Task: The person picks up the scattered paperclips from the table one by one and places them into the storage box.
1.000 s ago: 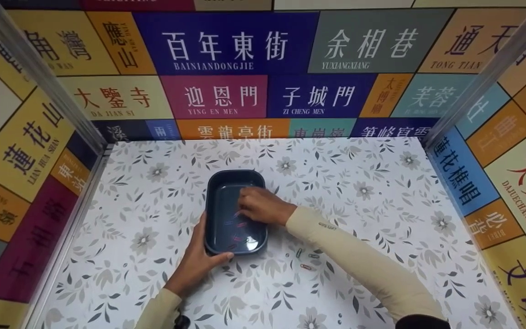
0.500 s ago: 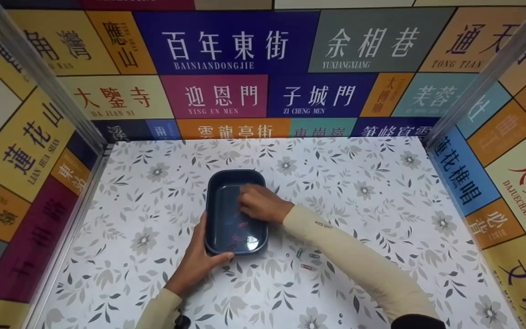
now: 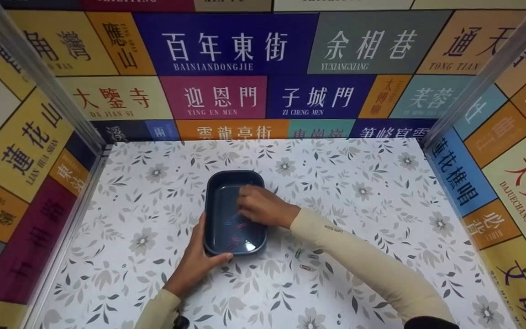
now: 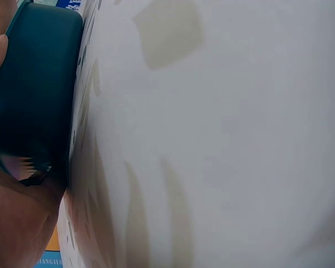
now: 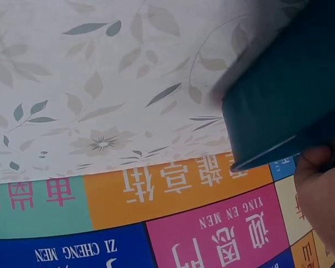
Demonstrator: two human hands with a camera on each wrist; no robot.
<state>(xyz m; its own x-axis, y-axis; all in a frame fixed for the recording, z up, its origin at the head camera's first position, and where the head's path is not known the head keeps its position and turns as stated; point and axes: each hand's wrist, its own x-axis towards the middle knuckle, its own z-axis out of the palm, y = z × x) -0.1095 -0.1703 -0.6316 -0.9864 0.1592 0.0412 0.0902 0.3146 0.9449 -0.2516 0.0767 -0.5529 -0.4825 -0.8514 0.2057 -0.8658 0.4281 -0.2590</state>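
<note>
A dark blue rectangular container (image 3: 223, 198) stands on the flowered tabletop. My left hand (image 3: 199, 260) holds its near left corner, with the thumb on the front rim and the fingers along the left wall. In the left wrist view, that hand lies against the container's side (image 4: 36, 84). My right hand (image 3: 263, 206) reaches over the right rim, fingers bent down inside; what lies between the fingertips is hidden. Several red and blue paper clips (image 3: 241, 225) lie on the container floor below it. In the right wrist view, the hand (image 5: 326, 190) is at the rim.
Several loose paper clips (image 3: 305, 267), reddish and green, lie on the table right of the container, beside the right forearm. Printed panels (image 3: 226, 43) with large characters rise behind the table and at both sides, with clear corner posts (image 3: 69, 98).
Both hands and the container stay nearly in place. The right forearm shifts slightly, and the right hand stays bent over the clips inside the container.
</note>
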